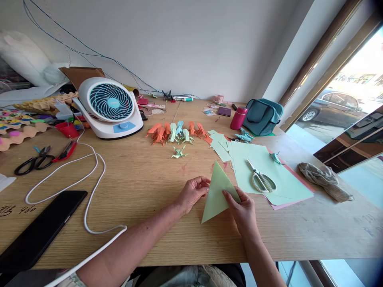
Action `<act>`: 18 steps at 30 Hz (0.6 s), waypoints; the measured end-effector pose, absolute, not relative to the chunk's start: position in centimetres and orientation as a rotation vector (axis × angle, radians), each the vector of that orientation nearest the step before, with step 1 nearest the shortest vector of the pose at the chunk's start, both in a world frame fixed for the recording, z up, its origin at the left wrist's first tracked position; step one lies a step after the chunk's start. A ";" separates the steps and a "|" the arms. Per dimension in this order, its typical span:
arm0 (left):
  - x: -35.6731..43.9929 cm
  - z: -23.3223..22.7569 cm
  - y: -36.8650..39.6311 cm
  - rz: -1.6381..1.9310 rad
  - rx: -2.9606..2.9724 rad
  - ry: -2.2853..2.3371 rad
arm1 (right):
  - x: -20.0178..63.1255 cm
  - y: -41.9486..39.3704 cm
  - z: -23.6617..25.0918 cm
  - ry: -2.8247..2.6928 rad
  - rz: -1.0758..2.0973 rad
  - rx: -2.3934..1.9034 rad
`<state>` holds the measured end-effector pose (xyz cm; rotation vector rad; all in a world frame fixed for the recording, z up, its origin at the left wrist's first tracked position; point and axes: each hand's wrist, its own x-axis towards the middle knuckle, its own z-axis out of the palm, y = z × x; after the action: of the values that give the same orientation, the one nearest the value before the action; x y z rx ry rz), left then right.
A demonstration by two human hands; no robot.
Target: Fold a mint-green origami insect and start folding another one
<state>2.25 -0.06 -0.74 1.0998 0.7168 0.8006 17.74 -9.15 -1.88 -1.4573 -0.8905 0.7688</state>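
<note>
A pale green sheet of paper (pixel 218 195), folded into a triangle, is held up above the table. My right hand (pixel 243 205) grips its right edge, thumb on the near face and the other fingers mostly hidden behind. At the left edge is my left hand (pixel 194 193), fingers curled and their tips closed at the paper's border, partly out of sight. Beyond the hands sits a small green folded paper figure (pixel 179 152). To the right, scissors with pale handles (pixel 261 179) lie on a stack of light green sheets (pixel 245 159).
Folded orange, green and blue paper figures (pixel 173 132) stand in a row farther back. A white fan (pixel 112 105), black-handled scissors (pixel 36 162), a white cable (pixel 97 159) and a black phone (pixel 44 227) occupy the left. A pink bottle (pixel 238 118), teal bag (pixel 263 117) and grey cloth (pixel 324 181) are right.
</note>
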 end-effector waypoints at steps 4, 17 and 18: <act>2.3 -0.5 -0.1 0.808 1.086 0.717 | 17.6 -9.2 -1.7 -0.947 0.697 -1.467; 2.2 -0.7 0.0 0.757 0.982 0.678 | 17.5 -9.3 -1.2 -1.208 0.606 -1.312; 2.1 -0.7 0.1 0.741 0.980 0.677 | 17.6 -9.3 -1.2 -1.222 0.601 -1.284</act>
<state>2.10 0.12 -0.70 0.9804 0.6770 0.7409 17.56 -9.32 -1.17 -1.2842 -1.2218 0.6008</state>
